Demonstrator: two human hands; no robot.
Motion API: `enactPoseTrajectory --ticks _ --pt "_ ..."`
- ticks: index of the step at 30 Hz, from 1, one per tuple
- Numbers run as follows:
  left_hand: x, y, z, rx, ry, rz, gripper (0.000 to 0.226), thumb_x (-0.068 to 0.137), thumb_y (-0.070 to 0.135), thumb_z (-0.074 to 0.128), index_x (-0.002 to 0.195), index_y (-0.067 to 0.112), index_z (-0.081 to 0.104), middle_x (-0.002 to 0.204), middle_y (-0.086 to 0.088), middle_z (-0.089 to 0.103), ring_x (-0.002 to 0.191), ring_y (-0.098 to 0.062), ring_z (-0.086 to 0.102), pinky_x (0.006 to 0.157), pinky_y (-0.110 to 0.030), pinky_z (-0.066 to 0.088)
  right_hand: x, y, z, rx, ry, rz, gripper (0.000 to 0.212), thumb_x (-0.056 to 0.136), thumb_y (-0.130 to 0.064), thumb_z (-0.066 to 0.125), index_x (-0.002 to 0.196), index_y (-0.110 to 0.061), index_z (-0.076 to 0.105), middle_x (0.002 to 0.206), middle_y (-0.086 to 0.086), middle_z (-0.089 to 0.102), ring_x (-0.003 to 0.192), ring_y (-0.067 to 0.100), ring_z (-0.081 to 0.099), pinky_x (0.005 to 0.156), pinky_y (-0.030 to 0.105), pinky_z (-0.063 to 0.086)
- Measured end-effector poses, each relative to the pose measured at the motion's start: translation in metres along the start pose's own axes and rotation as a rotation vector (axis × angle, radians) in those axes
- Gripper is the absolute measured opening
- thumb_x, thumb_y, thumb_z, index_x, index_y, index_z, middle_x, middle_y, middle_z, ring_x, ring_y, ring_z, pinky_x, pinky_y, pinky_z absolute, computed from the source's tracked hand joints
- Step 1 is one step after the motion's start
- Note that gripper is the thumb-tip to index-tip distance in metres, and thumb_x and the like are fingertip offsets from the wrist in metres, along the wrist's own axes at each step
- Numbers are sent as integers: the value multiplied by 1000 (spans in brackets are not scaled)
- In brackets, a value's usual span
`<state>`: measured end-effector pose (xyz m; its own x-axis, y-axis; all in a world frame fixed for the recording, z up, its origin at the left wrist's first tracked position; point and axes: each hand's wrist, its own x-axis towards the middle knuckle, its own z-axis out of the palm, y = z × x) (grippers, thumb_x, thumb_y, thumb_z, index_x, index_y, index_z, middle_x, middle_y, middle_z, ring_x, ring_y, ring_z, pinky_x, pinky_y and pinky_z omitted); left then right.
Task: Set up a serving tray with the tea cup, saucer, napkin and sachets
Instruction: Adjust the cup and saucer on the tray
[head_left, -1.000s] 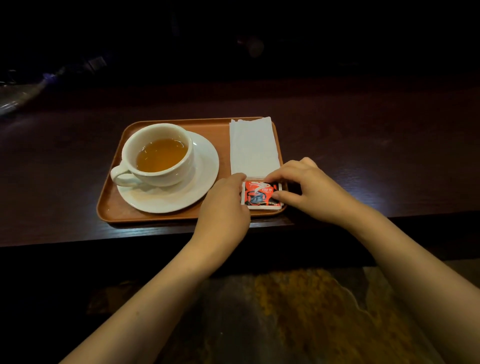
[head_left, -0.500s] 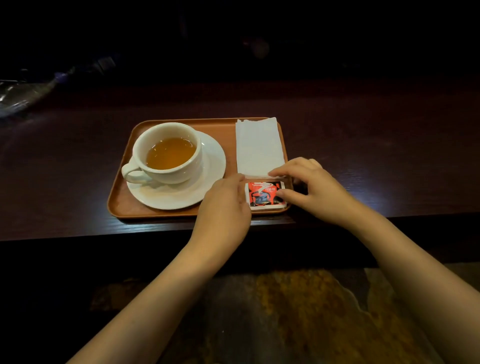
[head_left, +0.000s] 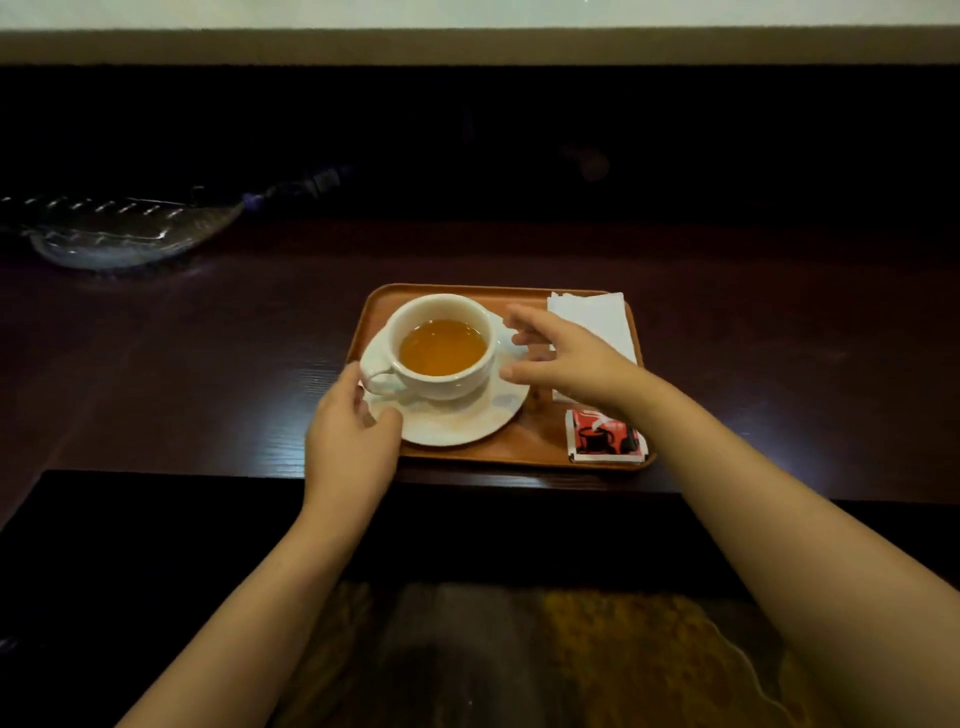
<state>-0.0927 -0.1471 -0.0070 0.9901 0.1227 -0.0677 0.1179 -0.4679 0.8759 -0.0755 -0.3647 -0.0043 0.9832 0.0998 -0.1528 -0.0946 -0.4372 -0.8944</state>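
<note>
tray (head_left: 535, 452) – brown, rectangular, sitting at the near edge of the dark wooden counter (head_left: 208, 364), holding all 4 kinds of item.
tea cup (head_left: 441, 345) – white, filled with amber tea, standing upright on the saucer (head_left: 457, 423) in the left half of the tray, handle pointing to the near left.
napkin (head_left: 597, 322) – white, folded, lying along the far right edge, probably kept clear of the cup against spills.
sachets (head_left: 605, 436) – red and white, lying flat in the near right corner just in front of the napkin; count not readable, at least 1.
left hand (head_left: 350, 441) – reaching in at the saucer's near-left rim beside the handle, fingers loosely curled and apart, touching or almost touching the rim; cannot tell which.
right hand (head_left: 566, 358) – hovering at the cup's right side, fingers spread wide, gripping nothing – seemingly framing the cup to nudge or steady it without slopping tea.
glass dish (head_left: 119, 234) – lying well apart at the far left, unused.
</note>
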Motion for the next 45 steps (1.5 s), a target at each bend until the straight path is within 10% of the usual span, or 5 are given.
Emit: enactPoseTrajectory --ticks 11,21,33,45 --pt "21 -4 0 -96 -71 67 49 80 7 49 125 27 50 113 11 53 90 2 51 74 -18 39 1 -6 35 119 193 -42 60 74 -24 73 125 -30 43 135 -3 48 112 10 47 87 21 43" --pt "44 -9 -3 -119 -100 74 47 81 9 52 126 21 51 130 0 55 107 -4 53 71 -7 39 -1 1 58 136 359 -35 63 72 -30 75 123 -33 39 134 -7 45 96 -3 45 70 6 35" --pt "89 -6 -20 91 -105 75 41 82 4 46 119 17 57 120 -5 63 111 -17 56 94 -33 45 -19 0 43 -290 436 147 55 76 -28 70 125 -20 45 130 6 46 117 22 45 97 38 42" --pt "110 -3 -17 365 -292 155 26 78 7 59 92 26 70 77 12 61 73 -8 57 60 -23 43 -14 -6 53 -325 315 304 44 80 -23 67 119 -10 51 123 12 54 107 26 55 96 37 47"
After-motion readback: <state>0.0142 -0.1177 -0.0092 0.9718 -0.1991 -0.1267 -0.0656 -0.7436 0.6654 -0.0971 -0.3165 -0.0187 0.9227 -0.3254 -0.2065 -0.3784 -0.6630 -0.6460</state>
